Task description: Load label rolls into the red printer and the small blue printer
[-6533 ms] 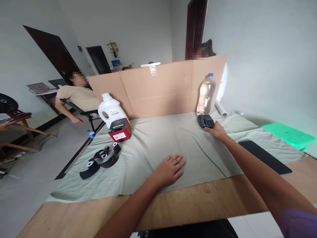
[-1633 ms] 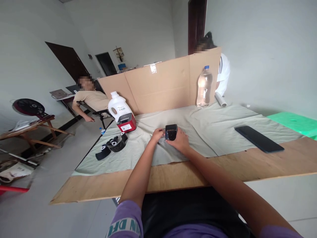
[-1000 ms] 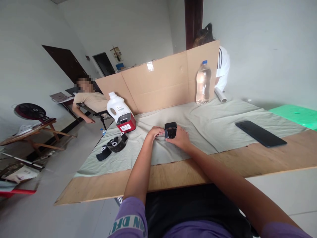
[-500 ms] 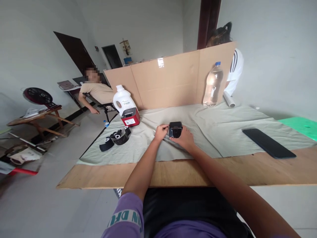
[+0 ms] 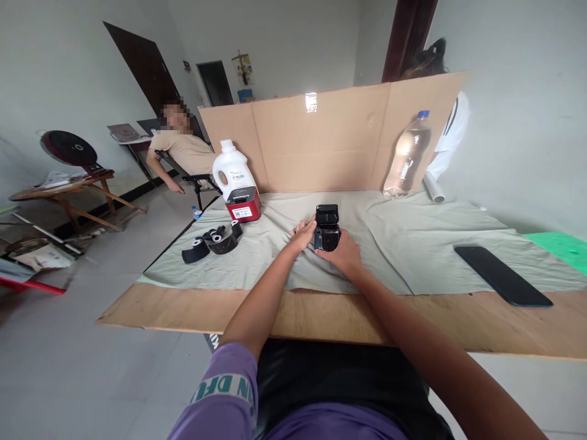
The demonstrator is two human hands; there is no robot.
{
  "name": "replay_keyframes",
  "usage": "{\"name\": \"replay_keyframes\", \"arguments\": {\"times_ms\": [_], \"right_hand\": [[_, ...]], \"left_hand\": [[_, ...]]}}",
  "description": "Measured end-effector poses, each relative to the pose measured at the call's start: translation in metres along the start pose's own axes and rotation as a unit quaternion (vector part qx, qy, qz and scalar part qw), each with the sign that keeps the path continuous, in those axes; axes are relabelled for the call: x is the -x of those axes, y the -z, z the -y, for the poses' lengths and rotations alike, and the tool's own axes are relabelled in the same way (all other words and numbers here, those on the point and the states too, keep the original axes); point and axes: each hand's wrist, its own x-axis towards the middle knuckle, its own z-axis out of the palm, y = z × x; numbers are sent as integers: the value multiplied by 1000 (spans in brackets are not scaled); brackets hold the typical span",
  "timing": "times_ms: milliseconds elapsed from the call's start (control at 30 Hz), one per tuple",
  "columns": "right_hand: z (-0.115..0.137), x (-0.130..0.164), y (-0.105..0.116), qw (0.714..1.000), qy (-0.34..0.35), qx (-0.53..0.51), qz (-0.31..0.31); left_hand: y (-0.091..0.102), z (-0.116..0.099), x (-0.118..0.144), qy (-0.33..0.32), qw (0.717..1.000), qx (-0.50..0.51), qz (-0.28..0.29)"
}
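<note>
A small black box-shaped device (image 5: 327,225) stands on the grey-green cloth (image 5: 403,244) in the middle of the table, its lid tipped up and open at the top. My right hand (image 5: 343,253) grips its near and right side. My left hand (image 5: 303,235) presses against its left side with the fingers curled on it. Both forearms reach forward from my purple sleeves.
A red and black printer (image 5: 243,204) and a white jug (image 5: 231,173) stand at the back left, black tape rolls (image 5: 211,241) nearer. A clear bottle (image 5: 407,158) leans by the cardboard screen (image 5: 330,137). A black phone (image 5: 502,275) lies right. Two persons sit beyond.
The black device came from beside the bottle to the table's middle. In the last half second its lid has swung up and open, and my left hand closed in against its side.
</note>
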Motion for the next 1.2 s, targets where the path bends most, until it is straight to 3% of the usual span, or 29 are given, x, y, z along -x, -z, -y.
{"name": "replay_keyframes", "arguments": {"times_ms": [133,267,467,567,667,767,900,1067,1200], "right_hand": [[1,1,-1,1000,-2,12,11],[6,4,-3,1000,-13,5,4],[18,5,11,977,39,-108,-179],[12,-2,21,959,35,-178,-218],[-3,-13,23,951,-64,-240,-187],[-20,-23,18,940,-160,-262,-146],[-35,-33,9,943,-169,-248,-142],[-42,-39,1,950,-139,-238,-145],[-48,-44,-3,944,-146,-247,-163]], "left_hand": [[-5,0,0,14,999,-34,-11],[-8,5,-2,-13,998,-45,-47],[-2,3,1,-57,995,-32,-81],[5,-7,4,-85,992,-39,-85],[15,-25,0,-109,991,-80,-1],[22,-47,-14,-84,985,-120,87],[24,-72,-37,-53,979,-141,134],[22,-84,-43,-56,975,-158,145],[40,-70,-33,-150,981,-104,64]]}}
